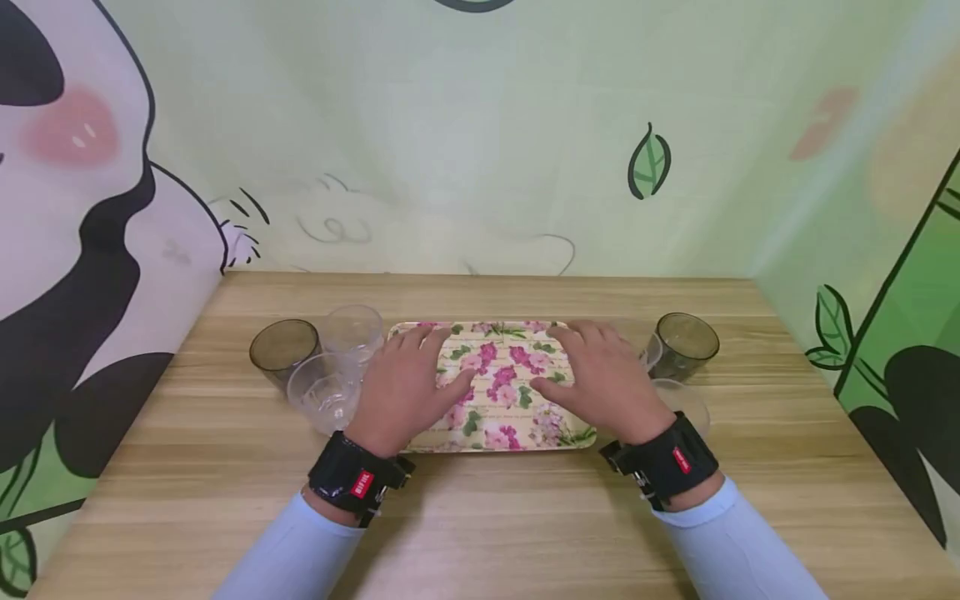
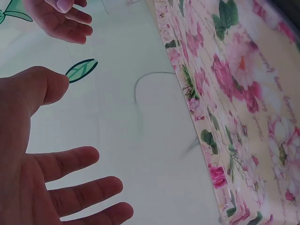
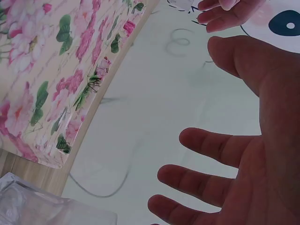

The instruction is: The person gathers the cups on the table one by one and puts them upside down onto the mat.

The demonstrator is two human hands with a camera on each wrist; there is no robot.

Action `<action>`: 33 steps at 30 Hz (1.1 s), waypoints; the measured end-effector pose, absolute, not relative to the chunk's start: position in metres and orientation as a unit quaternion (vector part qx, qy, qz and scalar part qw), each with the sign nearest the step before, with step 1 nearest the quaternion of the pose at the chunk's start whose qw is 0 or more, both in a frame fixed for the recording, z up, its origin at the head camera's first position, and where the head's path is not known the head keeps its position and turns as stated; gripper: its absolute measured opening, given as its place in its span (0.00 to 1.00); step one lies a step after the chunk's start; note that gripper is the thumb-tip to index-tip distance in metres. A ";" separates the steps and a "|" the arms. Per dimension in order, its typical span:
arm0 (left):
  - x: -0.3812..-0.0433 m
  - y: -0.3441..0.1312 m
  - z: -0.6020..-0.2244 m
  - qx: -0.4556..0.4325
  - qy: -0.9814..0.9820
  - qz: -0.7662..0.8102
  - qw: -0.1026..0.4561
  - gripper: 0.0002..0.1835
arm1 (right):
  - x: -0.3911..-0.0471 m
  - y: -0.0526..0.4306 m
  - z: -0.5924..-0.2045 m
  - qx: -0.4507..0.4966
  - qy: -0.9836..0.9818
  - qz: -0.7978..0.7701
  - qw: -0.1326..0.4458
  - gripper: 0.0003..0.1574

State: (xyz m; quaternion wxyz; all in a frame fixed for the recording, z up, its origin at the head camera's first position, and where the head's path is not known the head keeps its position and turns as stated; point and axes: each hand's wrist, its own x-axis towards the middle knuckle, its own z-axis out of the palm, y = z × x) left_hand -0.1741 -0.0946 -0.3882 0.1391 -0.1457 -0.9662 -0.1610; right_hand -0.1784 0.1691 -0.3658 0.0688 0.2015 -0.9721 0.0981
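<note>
Head view: the floral tray [image 1: 504, 392] is laid on the counter [image 1: 495, 533], flanked by cups [image 1: 283, 354]; over its ends, left hand [image 1: 405, 387] and right hand [image 1: 611, 379] are poised, fingers [image 2: 89, 190] spread, released. Nothing is gripped; seemingly, everything is left.

I face a pale green wall [image 1: 450, 150] behind the wood-grain tabletop [image 1: 495, 533]. On it I see a cartoon panda [image 1: 180, 208] along the left, an outlined leaf [image 1: 649, 167] at upper right, and a leafy sprig [image 1: 834, 321] and black shapes [image 1: 926, 392] toward the right edge.
</note>
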 end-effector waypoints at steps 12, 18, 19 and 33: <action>-0.171 -0.096 -0.388 -0.146 -0.968 -0.159 0.125 0.36 | -0.175 0.178 -0.363 0.204 -0.974 0.088 0.055 0.47; -0.172 -0.096 -0.387 -0.151 -0.967 -0.158 0.128 0.36 | -0.174 0.181 -0.359 0.211 -0.973 0.079 0.055 0.48; -0.172 -0.097 -0.387 -0.152 -0.967 -0.157 0.129 0.36 | -0.174 0.182 -0.358 0.210 -0.973 0.079 0.054 0.48; -0.172 -0.096 -0.387 -0.155 -0.966 -0.163 0.127 0.36 | -0.164 0.198 -0.355 0.189 -0.978 0.081 0.038 0.47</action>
